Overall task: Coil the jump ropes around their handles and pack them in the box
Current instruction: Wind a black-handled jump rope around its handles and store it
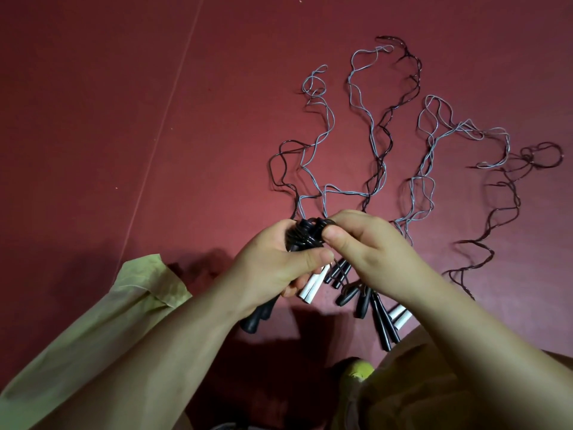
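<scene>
My left hand (273,268) grips a pair of black jump rope handles (257,318) with black cord coiled around their upper part (302,235). My right hand (362,243) pinches the end of that black cord at the top of the coil. Behind my hands, several uncoiled jump ropes lie on the red floor (124,119): grey cords (375,144) and dark cords (508,209) snake away from me. Their handles, white (313,287) and black (383,321), lie bunched just below my hands. No box is in view.
A thin seam line (167,110) runs diagonally across the red floor on the left. My knee in tan cloth (418,386) fills the lower right, and a yellow-green sleeve (102,330) covers my left forearm.
</scene>
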Demonstrator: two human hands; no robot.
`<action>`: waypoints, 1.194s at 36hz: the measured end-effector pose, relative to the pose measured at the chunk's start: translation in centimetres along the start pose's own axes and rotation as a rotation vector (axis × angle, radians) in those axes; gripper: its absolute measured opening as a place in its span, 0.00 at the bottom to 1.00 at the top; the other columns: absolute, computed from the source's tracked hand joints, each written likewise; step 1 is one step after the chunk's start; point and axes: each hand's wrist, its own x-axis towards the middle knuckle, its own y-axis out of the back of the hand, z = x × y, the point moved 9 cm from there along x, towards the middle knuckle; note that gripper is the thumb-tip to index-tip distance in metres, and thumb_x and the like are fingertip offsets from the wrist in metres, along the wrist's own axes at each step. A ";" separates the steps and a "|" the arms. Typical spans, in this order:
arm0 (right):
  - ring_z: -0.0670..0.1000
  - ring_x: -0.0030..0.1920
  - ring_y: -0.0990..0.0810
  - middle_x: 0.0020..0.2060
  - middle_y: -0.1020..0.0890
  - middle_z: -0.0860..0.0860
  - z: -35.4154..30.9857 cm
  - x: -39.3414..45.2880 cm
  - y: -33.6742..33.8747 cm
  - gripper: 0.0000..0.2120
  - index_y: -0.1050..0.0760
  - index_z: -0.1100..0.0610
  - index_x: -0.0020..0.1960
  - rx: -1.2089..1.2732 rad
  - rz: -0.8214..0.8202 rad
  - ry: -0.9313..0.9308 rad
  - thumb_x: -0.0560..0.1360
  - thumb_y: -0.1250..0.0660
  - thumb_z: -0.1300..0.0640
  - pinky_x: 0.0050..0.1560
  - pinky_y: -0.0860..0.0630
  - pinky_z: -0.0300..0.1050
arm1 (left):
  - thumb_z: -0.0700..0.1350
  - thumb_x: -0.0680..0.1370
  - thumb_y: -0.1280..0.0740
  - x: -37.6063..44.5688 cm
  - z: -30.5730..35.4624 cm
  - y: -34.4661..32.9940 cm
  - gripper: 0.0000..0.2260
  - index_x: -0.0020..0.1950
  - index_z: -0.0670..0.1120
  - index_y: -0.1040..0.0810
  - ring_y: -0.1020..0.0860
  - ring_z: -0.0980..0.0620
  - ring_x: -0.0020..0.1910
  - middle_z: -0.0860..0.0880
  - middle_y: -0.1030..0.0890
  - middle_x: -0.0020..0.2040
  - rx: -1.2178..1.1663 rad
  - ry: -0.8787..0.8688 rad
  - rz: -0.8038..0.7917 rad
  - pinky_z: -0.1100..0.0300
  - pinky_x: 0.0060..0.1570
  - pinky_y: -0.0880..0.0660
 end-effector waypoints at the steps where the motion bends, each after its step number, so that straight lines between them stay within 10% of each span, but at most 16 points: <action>1: 0.40 0.37 0.28 0.32 0.27 0.47 0.1 0.0 0.1 0.13 0.31 0.45 0.35 -0.025 0.008 -0.009 0.75 0.43 0.41 0.38 0.35 0.31 | 0.35 0.75 0.31 0.0 0.0 0.0 0.08 0.46 0.45 0.28 0.32 0.54 0.24 0.48 0.25 0.31 0.007 0.001 -0.005 0.66 0.20 0.37; 12: 0.40 0.32 0.31 0.28 0.28 0.40 1.7 -0.2 0.8 0.13 0.29 0.51 0.38 0.101 0.080 -0.100 0.76 0.45 0.45 0.35 0.35 0.33 | 0.57 0.66 0.28 -1.1 -2.7 -1.5 0.23 0.53 0.45 0.26 0.25 0.54 0.26 0.45 0.17 0.37 -0.302 0.295 -0.233 0.64 0.25 0.28; 15: 0.38 0.30 0.30 0.27 0.27 0.37 2.3 -0.2 1.4 0.14 0.28 0.50 0.38 0.136 0.119 -0.130 0.77 0.46 0.45 0.34 0.35 0.31 | 0.65 0.53 0.21 -1.5 -3.5 -2.4 0.35 0.51 0.44 0.19 0.27 0.57 0.23 0.49 0.20 0.33 -0.392 0.342 -0.356 0.63 0.24 0.27; 19: 0.39 0.27 0.31 0.24 0.29 0.37 2.7 -0.2 0.6 0.16 0.27 0.41 0.36 0.170 0.117 -0.172 0.78 0.48 0.44 0.31 0.37 0.31 | 0.66 0.58 0.24 -1.1 -3.4 -1.9 0.28 0.44 0.45 0.20 0.35 0.60 0.19 0.54 0.31 0.26 -0.414 0.356 -0.298 0.68 0.20 0.36; 25: 0.46 0.28 0.39 0.27 0.35 0.49 3.3 -0.3 -0.2 0.35 0.33 0.70 0.38 0.107 0.130 -0.266 0.78 0.50 0.36 0.31 0.41 0.44 | 0.59 0.65 0.36 -0.4 -3.3 -0.2 0.19 0.43 0.44 0.26 0.37 0.59 0.19 0.53 0.33 0.25 -0.195 0.289 -0.071 0.70 0.20 0.42; 34: 0.42 0.22 0.36 0.18 0.33 0.42 5.1 -1.7 -2.5 0.28 0.34 0.51 0.28 0.226 0.063 -0.480 0.81 0.54 0.39 0.27 0.40 0.35 | 0.61 0.71 0.30 0.7 -2.7 3.1 0.20 0.38 0.44 0.29 0.29 0.50 0.24 0.51 0.31 0.26 0.620 0.100 0.155 0.54 0.29 0.32; 43: 0.45 0.22 0.42 0.22 0.37 0.42 4.7 -1.9 -3.8 0.25 0.29 0.55 0.37 0.468 -0.062 -0.545 0.73 0.47 0.34 0.26 0.46 0.39 | 0.67 0.65 0.34 -0.2 -0.5 3.3 0.24 0.40 0.46 0.30 0.29 0.50 0.32 0.50 0.29 0.30 0.973 -0.039 0.237 0.54 0.32 0.36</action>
